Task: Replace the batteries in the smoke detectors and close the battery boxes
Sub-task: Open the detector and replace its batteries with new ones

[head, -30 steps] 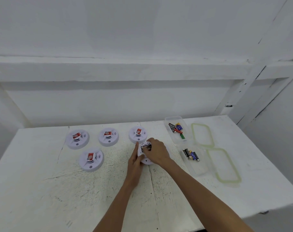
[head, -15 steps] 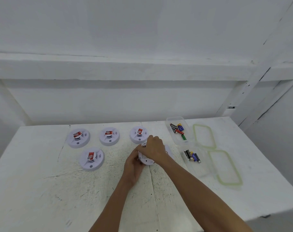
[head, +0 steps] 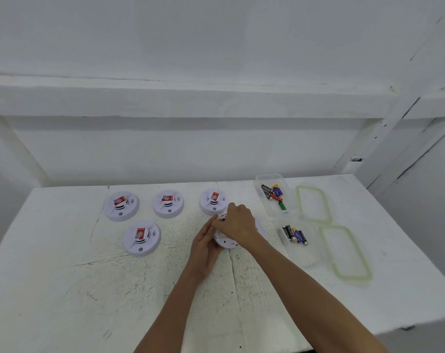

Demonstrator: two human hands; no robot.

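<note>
On the white counter, the smoke detector I am handling sits at centre. My left hand grips its rim from seven o'clock. My right hand curls over its top from four o'clock, hiding the battery bay. There is free room toward six o'clock; spare batteries lie near, at three o'clock.
</note>
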